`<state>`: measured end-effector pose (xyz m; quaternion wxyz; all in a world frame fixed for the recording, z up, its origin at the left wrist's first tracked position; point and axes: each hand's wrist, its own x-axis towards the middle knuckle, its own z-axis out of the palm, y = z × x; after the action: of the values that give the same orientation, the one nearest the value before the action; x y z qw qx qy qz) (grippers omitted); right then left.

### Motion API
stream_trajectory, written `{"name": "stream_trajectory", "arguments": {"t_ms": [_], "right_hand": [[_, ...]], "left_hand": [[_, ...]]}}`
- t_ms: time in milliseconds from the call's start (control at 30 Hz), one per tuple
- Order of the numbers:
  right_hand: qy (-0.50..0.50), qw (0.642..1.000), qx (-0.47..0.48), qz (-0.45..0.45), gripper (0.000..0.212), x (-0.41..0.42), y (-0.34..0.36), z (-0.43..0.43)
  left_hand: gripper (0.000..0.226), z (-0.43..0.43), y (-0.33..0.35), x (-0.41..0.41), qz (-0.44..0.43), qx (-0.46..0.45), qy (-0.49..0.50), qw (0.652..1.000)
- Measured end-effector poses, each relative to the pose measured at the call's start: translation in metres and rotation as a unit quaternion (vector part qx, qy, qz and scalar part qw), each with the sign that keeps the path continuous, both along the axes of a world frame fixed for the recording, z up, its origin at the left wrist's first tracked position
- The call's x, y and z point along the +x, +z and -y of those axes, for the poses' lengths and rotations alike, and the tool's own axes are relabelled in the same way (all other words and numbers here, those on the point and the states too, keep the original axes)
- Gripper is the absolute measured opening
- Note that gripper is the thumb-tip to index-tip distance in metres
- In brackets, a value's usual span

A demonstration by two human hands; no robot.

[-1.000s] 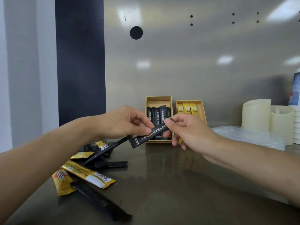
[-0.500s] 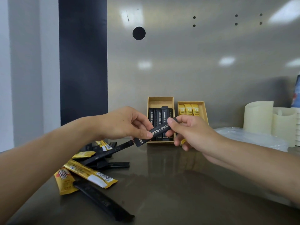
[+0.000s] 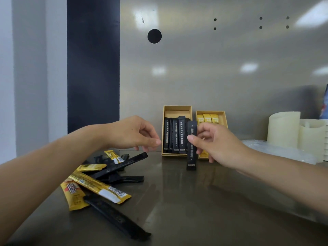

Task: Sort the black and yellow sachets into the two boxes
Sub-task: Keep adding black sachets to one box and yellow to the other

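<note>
My right hand (image 3: 215, 142) pinches a black sachet (image 3: 191, 157) that hangs upright just in front of the two boxes. The left box (image 3: 177, 109) holds several black sachets standing side by side. Three yellow sachets lie in the right box (image 3: 224, 119), which my right hand partly hides. My left hand (image 3: 134, 133) hovers left of the boxes with loosely curled fingers, holding nothing. A loose pile of black and yellow sachets (image 3: 104, 176) lies on the table at the left, under my left forearm.
The dark reflective table (image 3: 204, 201) ends at a metal back wall. At the far right stand cream cylindrical containers (image 3: 284, 129), with crumpled clear plastic (image 3: 276, 150) in front of them. One long black sachet (image 3: 115, 217) lies near the front edge.
My left hand has let go of the black sachet and drawn back to the left. My right hand now holds it alone and has turned it from slanted to upright.
</note>
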<state>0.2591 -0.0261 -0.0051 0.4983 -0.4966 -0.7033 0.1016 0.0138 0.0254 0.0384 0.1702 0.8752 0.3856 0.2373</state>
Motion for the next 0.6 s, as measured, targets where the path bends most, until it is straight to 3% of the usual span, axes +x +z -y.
{"name": "stream_trajectory", "arguments": {"t_ms": [400,600], "right_hand": [[-0.026,0.998,0.018,0.045,0.020,0.003,-0.004,-0.007],[-0.050,0.998,0.027,0.038,0.015,0.009,0.004,-0.011]], "left_hand": [[0.035,0.000,0.003,-0.015,-0.121,-0.044,0.009,0.992],[0.027,-0.002,0.008,-0.021,-0.167,-0.061,0.005,0.984]]}}
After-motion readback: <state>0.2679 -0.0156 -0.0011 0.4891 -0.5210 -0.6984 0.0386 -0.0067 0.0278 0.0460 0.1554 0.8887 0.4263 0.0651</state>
